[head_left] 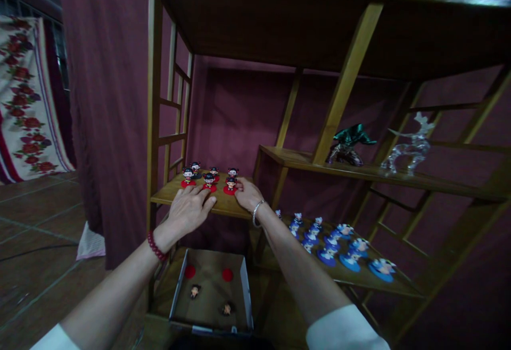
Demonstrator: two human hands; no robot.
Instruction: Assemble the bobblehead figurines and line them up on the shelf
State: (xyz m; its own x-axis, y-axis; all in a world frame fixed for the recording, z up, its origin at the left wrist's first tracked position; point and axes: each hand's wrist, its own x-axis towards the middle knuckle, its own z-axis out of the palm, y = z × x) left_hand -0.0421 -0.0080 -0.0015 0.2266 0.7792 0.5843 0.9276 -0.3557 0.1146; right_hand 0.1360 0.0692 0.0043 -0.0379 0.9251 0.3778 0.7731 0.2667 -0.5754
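Observation:
Several small black-haired figurines on round bases stand in two rows on the upper left shelf point(223, 207). My right hand point(248, 194) is at the front right figurine point(231, 184), its fingertips against that figurine's right side. Beside the front middle figurine point(209, 180), my left hand point(190, 209) rests at the shelf's front edge with fingers apart and nothing in it. Below, an open box point(246, 286) holds two red discs point(227, 274) and two small figurine pieces point(195, 291).
Several blue and white figurines point(328, 254) stand on a lower shelf to the right. A green and brown statue point(349, 145) and a clear deer figure point(411, 147) are on a higher shelf. A dark curtain point(107, 99) hangs at the left.

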